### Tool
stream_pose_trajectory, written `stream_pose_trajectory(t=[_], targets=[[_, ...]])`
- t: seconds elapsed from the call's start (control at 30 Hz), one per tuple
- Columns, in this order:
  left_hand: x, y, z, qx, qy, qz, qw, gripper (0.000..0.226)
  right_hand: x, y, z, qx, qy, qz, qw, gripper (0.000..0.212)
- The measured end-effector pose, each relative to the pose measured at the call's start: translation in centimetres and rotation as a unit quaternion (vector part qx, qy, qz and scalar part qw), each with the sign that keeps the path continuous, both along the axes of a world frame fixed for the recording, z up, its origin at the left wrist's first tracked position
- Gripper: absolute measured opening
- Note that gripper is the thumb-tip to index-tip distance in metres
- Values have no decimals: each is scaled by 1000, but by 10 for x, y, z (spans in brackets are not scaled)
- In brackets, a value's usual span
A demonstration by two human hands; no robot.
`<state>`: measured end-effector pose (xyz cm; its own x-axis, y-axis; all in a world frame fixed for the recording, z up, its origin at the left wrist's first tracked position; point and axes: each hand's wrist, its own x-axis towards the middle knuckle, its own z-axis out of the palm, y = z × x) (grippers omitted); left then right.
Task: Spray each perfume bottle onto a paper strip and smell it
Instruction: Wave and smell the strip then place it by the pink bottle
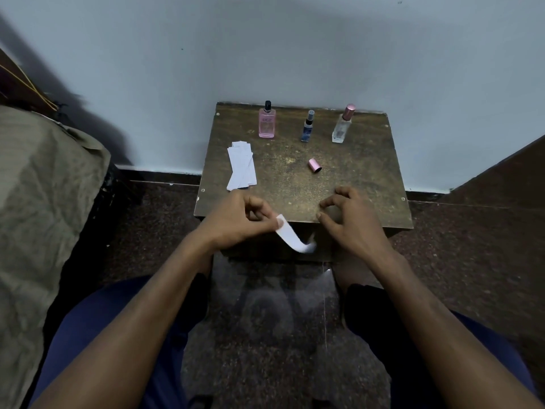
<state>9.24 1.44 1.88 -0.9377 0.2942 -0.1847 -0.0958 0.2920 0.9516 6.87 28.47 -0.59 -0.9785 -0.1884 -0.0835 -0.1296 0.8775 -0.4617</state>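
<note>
White paper strip [290,236], head view, item one: I pinch it in my left hand [240,221] at the near edge of the worn brown wooden table [365,178], its free end drooping off the edge, I judge ready for a spray; my right hand [351,218] hovers beside it, fingers loosely curled, holding nothing. Items along the back, upright, well apart: pink flat glass bottle with black sprayer [267,121], small blue bottle [308,127], clear bottle with pink cap [343,124]. Loose pink metal cap [315,165] lies mid-table, apparently off the pink flat one. Spare strips stack [241,166] at left, within reach
</note>
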Motion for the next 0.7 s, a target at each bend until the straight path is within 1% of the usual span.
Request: stream_pose_trajectory(t=[0.03, 0.07, 0.1, 0.13, 0.17, 0.2, 0.23, 0.27, 0.3, 0.33, 0.37, 0.43, 0.5, 0.57, 0.6, 0.63, 0.7], targets=[[2, 4, 0, 31, -14, -8, 999, 11, 1, 2, 0, 2, 1, -1, 1000, 32], [5, 7, 2, 130, -39, -23, 990, 13, 1, 4, 0, 4, 2, -3, 1000, 32], [6, 7, 5, 256, -73, -39, 963, 17, 1, 5, 1, 3, 2, -2, 1000, 32], [8, 6, 8, 349, -102, -38, 931, 23, 0, 3, 1, 0, -1, 3, 1000, 32], [8, 3, 11, 389, -118, -29, 913, 27, -1, 0, 2, -2, -2, 7, 1000, 32], [6, 0, 11, 364, -104, -11, 925, 24, -2, -1, 2, -4, -2, 9, 1000, 32], [4, -2, 8, 260, -50, 17, 964, 18, -1, -3, 2, -5, -1, 11, 1000, 31], [2, -2, 3, 71, 38, 35, 996, 15, 0, -3, 1, -4, 0, 12, 1000, 31], [2, 0, -1, -116, 110, 31, 987, 13, 3, -1, 0, -1, -4, 11, 1000, 31], [5, 4, -5, -219, 146, 20, 965, 11, 4, 1, 0, 2, -8, 9, 1000, 32], [8, 7, -3, -242, 152, 8, 958, 10, 5, 3, 0, 3, -10, 6, 1000, 32], [9, 11, -3, -236, 162, -16, 958, 11, 3, 3, 1, 2, -6, 5, 1000, 29], [6, 9, -4, -243, 167, -34, 955, 13, 0, -2, 3, -25, 20, 7, 999, 20], [3, 7, -6, -229, 157, -46, 960, 12, 2, -8, 8, -97, 42, -9, 994, 13], [4, 8, -7, -220, 152, -51, 962, 12, 4, -11, 12, -149, 26, -15, 988, 14], [5, 9, -8, -215, 148, -52, 964, 11, 7, -13, 15, -209, -8, -13, 978, 19], [6, 11, -5, -209, 143, -54, 966, 10, 10, -17, 20, -319, -91, 21, 943, 31]])
